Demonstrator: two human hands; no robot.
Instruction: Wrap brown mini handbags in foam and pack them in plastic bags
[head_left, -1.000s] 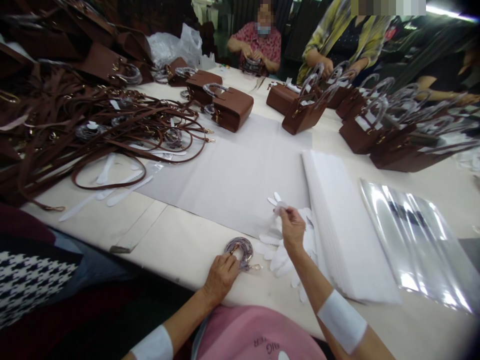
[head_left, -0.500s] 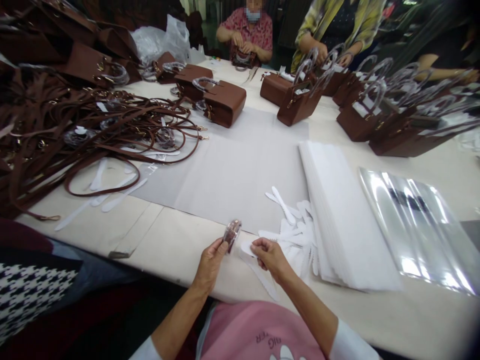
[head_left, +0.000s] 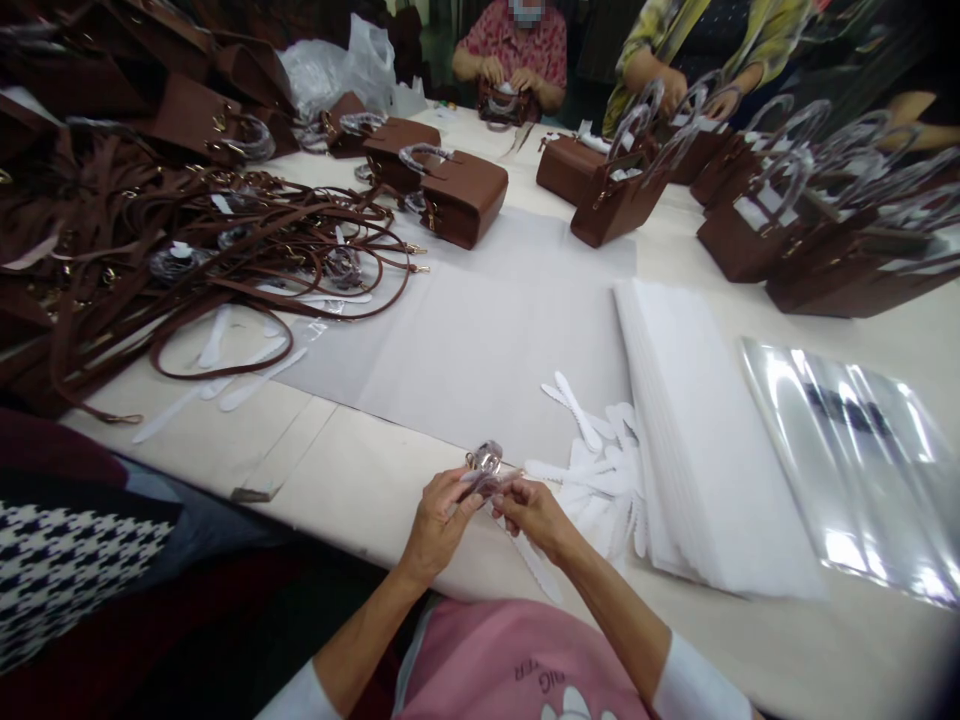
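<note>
Close to the table's front edge, my left hand (head_left: 436, 528) is closed around a small coiled brown strap in clear plastic wrap (head_left: 487, 460), with shiny metal showing at its top. My right hand (head_left: 534, 515) meets it from the right, thumb and fingers pinched at the wrap's edge. Exactly what lies between those fingertips is partly hidden. A white strip with a toothed edge (head_left: 534, 568) lies below the right hand. More loose white toothed strips (head_left: 600, 470) are heaped just beyond that hand.
A stack of white sheets (head_left: 697, 430) and shiny clear plastic sheets (head_left: 847, 450) lie right. Tangled brown straps (head_left: 247, 250) cover the left. Brown handbags (head_left: 469, 195) stand farther back, with more at right (head_left: 750, 235). Two people work across the table; another arm shows far right.
My right hand has moved in against the wrapped strap, which has turned in my left hand. The white oval end seen at my right fingertips is now hidden. The view has shifted slightly.
</note>
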